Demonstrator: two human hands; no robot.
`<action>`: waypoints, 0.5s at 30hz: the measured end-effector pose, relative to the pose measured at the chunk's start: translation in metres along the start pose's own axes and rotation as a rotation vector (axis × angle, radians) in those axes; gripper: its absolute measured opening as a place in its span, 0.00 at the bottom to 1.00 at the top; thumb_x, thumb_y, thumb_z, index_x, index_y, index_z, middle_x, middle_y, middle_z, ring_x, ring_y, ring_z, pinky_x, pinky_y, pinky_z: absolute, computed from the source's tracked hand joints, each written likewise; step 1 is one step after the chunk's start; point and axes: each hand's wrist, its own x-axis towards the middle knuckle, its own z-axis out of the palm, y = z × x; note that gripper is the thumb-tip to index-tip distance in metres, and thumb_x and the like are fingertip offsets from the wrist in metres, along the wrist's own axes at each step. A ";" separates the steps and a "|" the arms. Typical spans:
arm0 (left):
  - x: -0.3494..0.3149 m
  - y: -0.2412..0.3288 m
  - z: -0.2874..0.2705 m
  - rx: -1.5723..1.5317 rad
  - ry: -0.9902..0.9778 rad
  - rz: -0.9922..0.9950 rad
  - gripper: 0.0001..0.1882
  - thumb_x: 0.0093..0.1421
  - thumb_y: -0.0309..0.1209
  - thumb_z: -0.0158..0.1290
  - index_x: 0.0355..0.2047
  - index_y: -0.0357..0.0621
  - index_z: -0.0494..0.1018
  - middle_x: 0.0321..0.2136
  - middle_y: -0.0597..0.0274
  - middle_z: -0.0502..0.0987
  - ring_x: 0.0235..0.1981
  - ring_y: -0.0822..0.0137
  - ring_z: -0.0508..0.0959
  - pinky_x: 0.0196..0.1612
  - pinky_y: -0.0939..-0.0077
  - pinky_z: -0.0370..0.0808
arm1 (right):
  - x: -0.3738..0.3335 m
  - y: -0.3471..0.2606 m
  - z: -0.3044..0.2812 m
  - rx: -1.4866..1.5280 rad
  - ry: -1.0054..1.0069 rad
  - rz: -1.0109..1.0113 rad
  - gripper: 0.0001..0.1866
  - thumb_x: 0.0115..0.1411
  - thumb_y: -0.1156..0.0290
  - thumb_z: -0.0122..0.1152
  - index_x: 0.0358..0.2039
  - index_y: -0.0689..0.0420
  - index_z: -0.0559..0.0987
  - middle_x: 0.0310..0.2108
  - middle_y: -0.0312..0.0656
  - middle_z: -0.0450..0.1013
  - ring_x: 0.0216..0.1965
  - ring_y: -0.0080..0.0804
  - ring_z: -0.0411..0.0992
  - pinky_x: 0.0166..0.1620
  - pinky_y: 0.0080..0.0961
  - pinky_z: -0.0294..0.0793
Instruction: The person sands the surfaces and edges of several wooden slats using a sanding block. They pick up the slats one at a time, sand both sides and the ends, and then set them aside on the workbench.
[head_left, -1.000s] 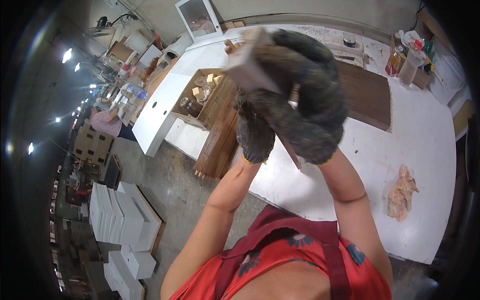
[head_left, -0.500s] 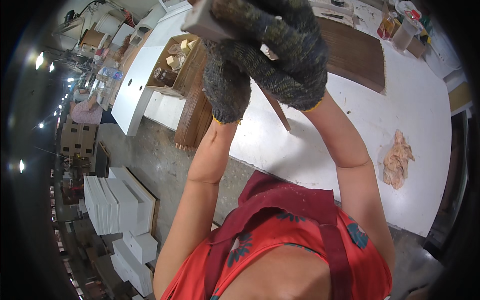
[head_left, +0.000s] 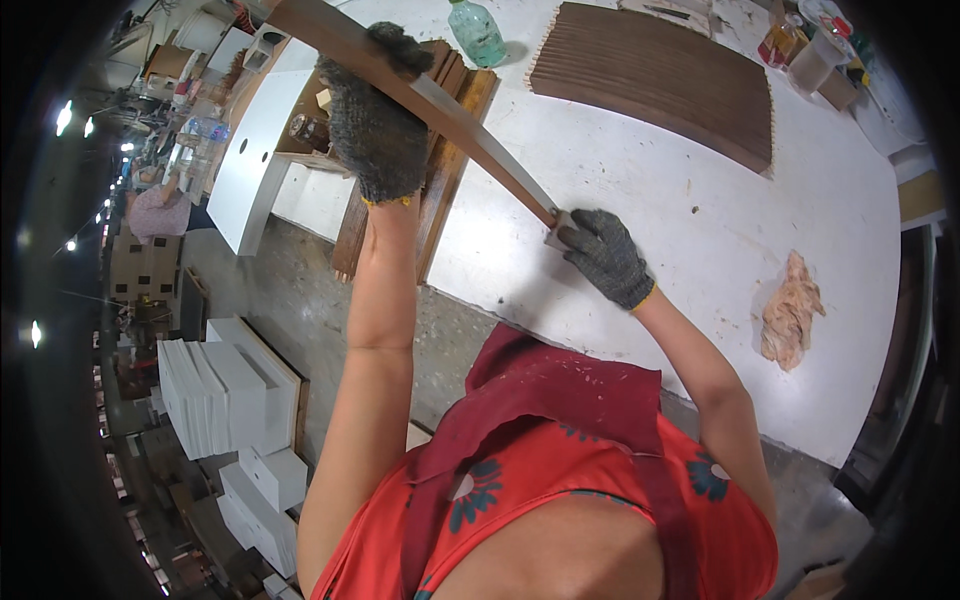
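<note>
Strip [head_left: 400, 94] held aslant above the table [head_left: 680, 235], upper end off to the left, lower end to the right. Left hand [head_left: 375, 138] wrapped around its upper part, fingers curled over the far edge: firm enough, by the look of it, to brace against rubbing. Right hand [head_left: 606, 256] closed narrowly on a pale block [head_left: 561, 230], mostly covered and seemingly meeting the strip's lower end. Exact contact: cannot tell. Probably best to press the block flat, stroke lengthwise with even force, and ease off at the tip so as not to round it. Farther right, well apart, crumpled cloth [head_left: 792, 315], handy for wiping. Beyond the left hand, stacked boards [head_left: 455, 185]; farthest, brown slats [head_left: 650, 80] and bottle [head_left: 478, 35], best kept clear of the strip's swing.
</note>
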 end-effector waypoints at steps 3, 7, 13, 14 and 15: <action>0.002 0.000 0.005 0.093 0.097 -0.008 0.19 0.68 0.46 0.41 0.47 0.43 0.66 0.38 0.55 0.75 0.39 0.61 0.75 0.46 0.68 0.74 | -0.029 0.015 0.000 -0.029 -0.138 -0.002 0.17 0.53 0.67 0.60 0.44 0.49 0.78 0.47 0.49 0.71 0.45 0.48 0.70 0.49 0.41 0.69; 0.010 -0.003 -0.009 -0.110 0.023 -0.047 0.17 0.69 0.41 0.40 0.49 0.42 0.67 0.39 0.52 0.75 0.39 0.58 0.75 0.45 0.64 0.74 | -0.005 0.004 -0.034 -0.044 -0.377 0.019 0.13 0.52 0.67 0.60 0.40 0.50 0.79 0.43 0.46 0.73 0.45 0.45 0.69 0.48 0.38 0.69; 0.000 0.001 0.046 0.289 0.196 -0.036 0.16 0.62 0.33 0.54 0.50 0.45 0.70 0.38 0.68 0.76 0.38 0.74 0.75 0.39 0.78 0.74 | 0.024 -0.003 -0.106 0.252 -0.006 0.292 0.17 0.55 0.66 0.64 0.46 0.52 0.79 0.46 0.42 0.75 0.48 0.37 0.72 0.51 0.32 0.71; -0.002 -0.001 0.051 0.304 0.142 -0.022 0.17 0.62 0.33 0.54 0.51 0.45 0.69 0.38 0.69 0.76 0.38 0.75 0.75 0.39 0.78 0.74 | 0.042 -0.014 -0.119 0.416 0.130 0.346 0.19 0.56 0.68 0.64 0.49 0.53 0.78 0.47 0.42 0.74 0.49 0.36 0.72 0.51 0.30 0.72; -0.004 -0.003 0.058 0.310 0.115 -0.047 0.17 0.63 0.32 0.52 0.52 0.46 0.68 0.39 0.69 0.76 0.40 0.76 0.75 0.39 0.78 0.74 | 0.064 -0.030 -0.133 0.444 0.236 0.366 0.20 0.56 0.71 0.64 0.50 0.53 0.77 0.48 0.42 0.74 0.49 0.36 0.72 0.50 0.29 0.73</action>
